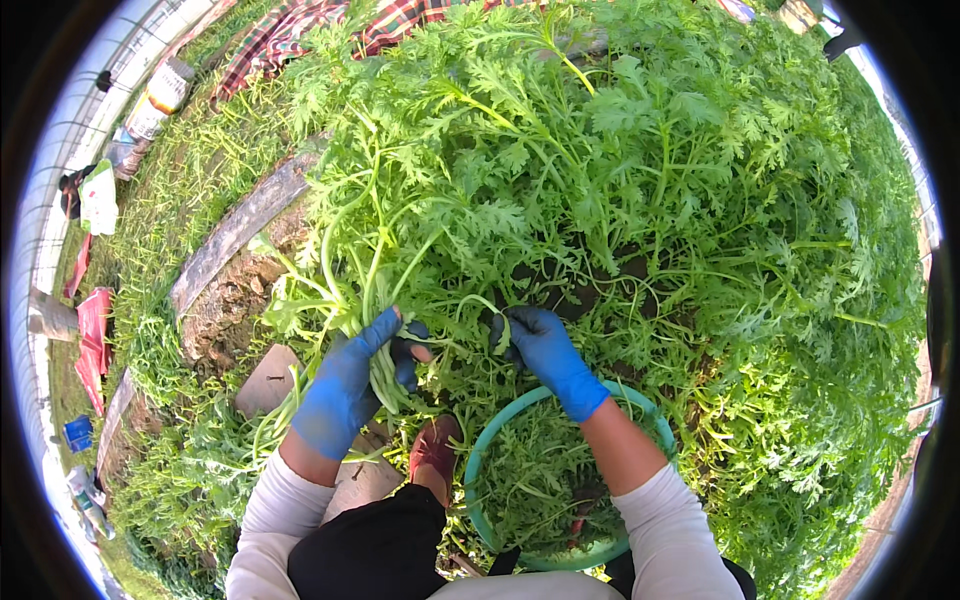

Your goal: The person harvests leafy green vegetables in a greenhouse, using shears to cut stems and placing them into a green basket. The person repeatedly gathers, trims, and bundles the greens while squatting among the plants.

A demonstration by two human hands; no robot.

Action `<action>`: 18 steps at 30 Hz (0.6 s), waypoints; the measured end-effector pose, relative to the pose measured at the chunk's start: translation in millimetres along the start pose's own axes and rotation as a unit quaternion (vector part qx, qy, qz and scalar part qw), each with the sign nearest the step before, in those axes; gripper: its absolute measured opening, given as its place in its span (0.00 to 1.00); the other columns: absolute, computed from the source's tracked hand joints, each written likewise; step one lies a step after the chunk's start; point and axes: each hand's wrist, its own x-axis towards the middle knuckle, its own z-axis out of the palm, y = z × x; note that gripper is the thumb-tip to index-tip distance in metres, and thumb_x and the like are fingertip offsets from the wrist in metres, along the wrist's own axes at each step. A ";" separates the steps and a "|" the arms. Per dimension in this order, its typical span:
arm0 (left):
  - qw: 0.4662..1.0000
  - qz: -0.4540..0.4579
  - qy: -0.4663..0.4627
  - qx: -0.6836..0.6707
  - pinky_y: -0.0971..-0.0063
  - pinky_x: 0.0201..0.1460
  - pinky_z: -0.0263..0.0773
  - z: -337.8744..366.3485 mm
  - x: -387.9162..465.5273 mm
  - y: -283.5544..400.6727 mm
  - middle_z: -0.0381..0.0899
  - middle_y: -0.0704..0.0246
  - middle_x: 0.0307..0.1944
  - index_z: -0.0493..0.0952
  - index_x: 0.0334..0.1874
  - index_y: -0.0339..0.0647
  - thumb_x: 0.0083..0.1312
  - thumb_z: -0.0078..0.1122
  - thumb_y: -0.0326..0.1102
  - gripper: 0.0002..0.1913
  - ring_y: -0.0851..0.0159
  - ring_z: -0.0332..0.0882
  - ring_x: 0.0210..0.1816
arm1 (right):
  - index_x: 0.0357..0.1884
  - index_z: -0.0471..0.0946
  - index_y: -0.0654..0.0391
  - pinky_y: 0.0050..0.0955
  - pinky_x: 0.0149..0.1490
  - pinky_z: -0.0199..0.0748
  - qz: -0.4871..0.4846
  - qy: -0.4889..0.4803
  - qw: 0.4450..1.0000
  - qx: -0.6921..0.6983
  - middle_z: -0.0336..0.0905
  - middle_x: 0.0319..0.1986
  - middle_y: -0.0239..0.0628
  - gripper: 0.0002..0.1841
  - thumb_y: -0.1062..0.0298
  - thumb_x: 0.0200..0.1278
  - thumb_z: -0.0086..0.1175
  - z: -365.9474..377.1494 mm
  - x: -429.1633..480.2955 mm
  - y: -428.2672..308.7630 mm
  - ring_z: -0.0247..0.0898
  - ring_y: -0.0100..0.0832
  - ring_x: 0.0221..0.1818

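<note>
My left hand, in a blue glove with torn fingertips, is closed around a bunch of leafy green stems; the leaves point away from me and the stem ends stick out below. To its right, my right hand, in a blue glove with dark, soiled fingers, pinches a single thin stem with a leaf. Beneath my right forearm stands a round teal basket filled with loose greens. A red-handled tool lies partly buried among them.
Dense feathery-leaved greens grow ahead and to the right. Boards edge the soil at left. A flat piece with a nail lies near my left hand. A plaid cloth, a sack and red plastic lie farther off.
</note>
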 end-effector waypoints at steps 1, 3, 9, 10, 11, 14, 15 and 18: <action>1.000 0.004 -0.001 0.029 0.68 0.32 0.78 3.5 -2.4 -6.2 0.84 0.57 0.36 0.74 0.51 0.36 0.71 0.53 0.46 0.18 0.62 0.80 0.25 | 0.39 0.80 0.61 0.21 0.26 0.67 -0.050 0.031 0.998 0.010 0.79 0.25 0.35 0.12 0.62 0.70 0.53 11.5 -16.7 -10.9 0.71 0.18 0.23; 0.997 0.023 0.000 0.075 0.57 0.48 0.80 11.7 -1.7 -17.2 0.80 0.53 0.51 0.71 0.59 0.32 0.70 0.54 0.46 0.24 0.54 0.82 0.48 | 0.36 0.79 0.60 0.21 0.23 0.64 -0.169 0.057 0.983 -0.047 0.77 0.22 0.32 0.11 0.61 0.69 0.54 39.7 -44.0 -23.9 0.69 0.17 0.20; 0.994 -0.014 -0.025 -0.105 0.70 0.48 0.77 14.0 -2.4 -15.3 0.78 0.69 0.27 0.72 0.56 0.32 0.70 0.55 0.40 0.19 0.62 0.80 0.41 | 0.43 0.78 0.62 0.30 0.34 0.75 -0.272 -0.084 0.936 -0.207 0.81 0.28 0.39 0.11 0.65 0.65 0.57 56.5 -40.4 -2.0 0.77 0.30 0.27; 0.995 0.023 0.018 -0.096 0.73 0.37 0.72 12.8 -1.0 -5.8 0.69 0.72 0.20 0.72 0.55 0.30 0.70 0.54 0.38 0.19 0.67 0.74 0.30 | 0.44 0.78 0.63 0.32 0.36 0.77 -0.234 -0.141 0.953 -0.133 0.82 0.29 0.41 0.11 0.66 0.65 0.58 45.4 -29.2 5.6 0.79 0.34 0.28; 0.993 0.048 -0.013 -0.109 0.72 0.38 0.70 10.2 -2.8 8.1 0.65 0.77 0.18 0.71 0.58 0.29 0.70 0.53 0.38 0.20 0.72 0.65 0.21 | 0.45 0.78 0.63 0.33 0.39 0.77 -0.224 -0.036 0.965 -0.131 0.81 0.32 0.45 0.12 0.67 0.63 0.58 34.0 -12.1 12.1 0.79 0.39 0.31; 0.981 0.081 -0.105 -0.143 0.77 0.31 0.65 10.0 -27.6 45.6 0.60 0.79 0.16 0.61 0.65 0.24 0.72 0.49 0.37 0.25 0.76 0.58 0.16 | 0.46 0.77 0.61 0.40 0.44 0.78 -0.230 0.157 0.877 -0.391 0.79 0.40 0.53 0.15 0.66 0.59 0.58 4.3 34.3 30.1 0.77 0.53 0.40; 0.972 0.089 -0.135 -0.172 0.78 0.29 0.63 12.6 -42.2 54.6 0.59 0.79 0.16 0.57 0.67 0.23 0.73 0.47 0.37 0.27 0.77 0.57 0.15 | 0.46 0.77 0.61 0.42 0.44 0.78 -0.242 0.126 0.863 -0.425 0.79 0.41 0.53 0.15 0.66 0.59 0.58 4.7 48.9 36.6 0.77 0.53 0.40; 0.946 0.182 -0.205 -0.171 0.79 0.26 0.61 24.4 -76.1 76.3 0.60 0.77 0.16 0.45 0.72 0.24 0.76 0.39 0.39 0.31 0.77 0.58 0.15 | 0.44 0.79 0.59 0.47 0.44 0.76 -0.200 0.046 0.827 -0.523 0.79 0.42 0.51 0.13 0.65 0.59 0.56 10.9 81.7 54.1 0.77 0.53 0.40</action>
